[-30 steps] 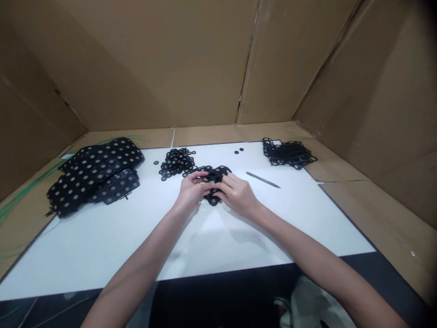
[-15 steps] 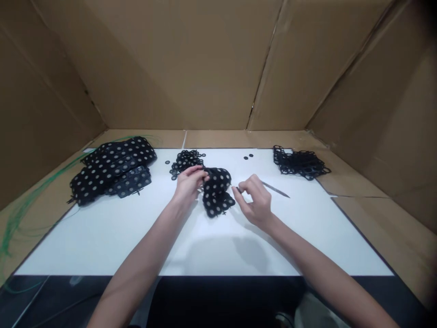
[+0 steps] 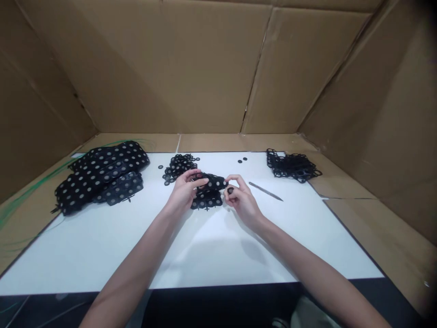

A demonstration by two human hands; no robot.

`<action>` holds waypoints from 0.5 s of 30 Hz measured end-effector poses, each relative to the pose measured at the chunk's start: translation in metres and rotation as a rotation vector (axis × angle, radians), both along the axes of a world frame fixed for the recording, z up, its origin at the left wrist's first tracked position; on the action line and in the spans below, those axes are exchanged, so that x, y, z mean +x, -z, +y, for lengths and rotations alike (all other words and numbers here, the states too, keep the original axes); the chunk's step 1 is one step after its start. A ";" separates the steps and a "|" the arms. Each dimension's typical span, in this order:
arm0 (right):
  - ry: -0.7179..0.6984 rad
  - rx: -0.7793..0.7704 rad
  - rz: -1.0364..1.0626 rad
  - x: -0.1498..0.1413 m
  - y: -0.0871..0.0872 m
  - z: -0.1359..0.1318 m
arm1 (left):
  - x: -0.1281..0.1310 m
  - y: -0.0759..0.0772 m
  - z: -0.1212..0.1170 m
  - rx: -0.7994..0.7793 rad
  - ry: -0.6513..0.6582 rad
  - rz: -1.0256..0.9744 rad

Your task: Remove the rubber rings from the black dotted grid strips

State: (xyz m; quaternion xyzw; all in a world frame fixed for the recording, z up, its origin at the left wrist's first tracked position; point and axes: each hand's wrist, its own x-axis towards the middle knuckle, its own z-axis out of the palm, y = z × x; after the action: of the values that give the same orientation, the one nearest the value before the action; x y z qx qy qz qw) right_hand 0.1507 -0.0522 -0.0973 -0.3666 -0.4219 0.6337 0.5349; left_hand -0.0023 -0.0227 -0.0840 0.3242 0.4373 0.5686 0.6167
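Note:
A small black sheet with pale round dots (image 3: pixel 209 198) hangs folded between my hands, just above the white board. My left hand (image 3: pixel 183 190) pinches its upper left part between thumb and fingers. My right hand (image 3: pixel 241 198) is at its right end, with the index fingertip touching the edge. Curled fingers of that hand hold a small black disc (image 3: pixel 231 190) with a lighter centre. Behind my left hand lies a heap of similar black discs (image 3: pixel 180 165). To the right of my right hand rests a thin, pointed grey tool (image 3: pixel 265 191).
A large pile of dotted black sheets (image 3: pixel 102 175) lies at the left, beside thin green strands (image 3: pixel 37 187). Black looped strips (image 3: pixel 293 166) form a pile at the back right. Two loose discs (image 3: pixel 242 160) lie at the back. Cardboard walls (image 3: pixel 170 68) surround the white board (image 3: pixel 102 255).
My right hand has moved left to the dotted sheet and now touches its edge. The sheet is folded flatter and seen more edge-on. The whole view has shifted slightly.

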 end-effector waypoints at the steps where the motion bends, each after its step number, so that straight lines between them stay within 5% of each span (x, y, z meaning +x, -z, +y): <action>1: -0.026 -0.027 0.003 -0.001 0.000 0.000 | 0.001 0.001 0.000 0.001 0.000 0.001; 8: -0.018 -0.010 -0.149 -0.001 0.000 0.003 | 0.006 0.002 -0.007 -0.001 0.084 0.063; 15: 0.188 0.759 -1.005 0.005 0.005 0.004 | 0.009 0.003 -0.011 0.018 0.061 0.129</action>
State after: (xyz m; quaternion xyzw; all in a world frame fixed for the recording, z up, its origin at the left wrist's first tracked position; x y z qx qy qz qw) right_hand 0.1554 -0.0486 -0.1026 -0.4394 -0.7828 0.1410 0.4175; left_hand 0.0072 -0.0332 -0.0874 0.3788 0.4608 0.5316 0.6013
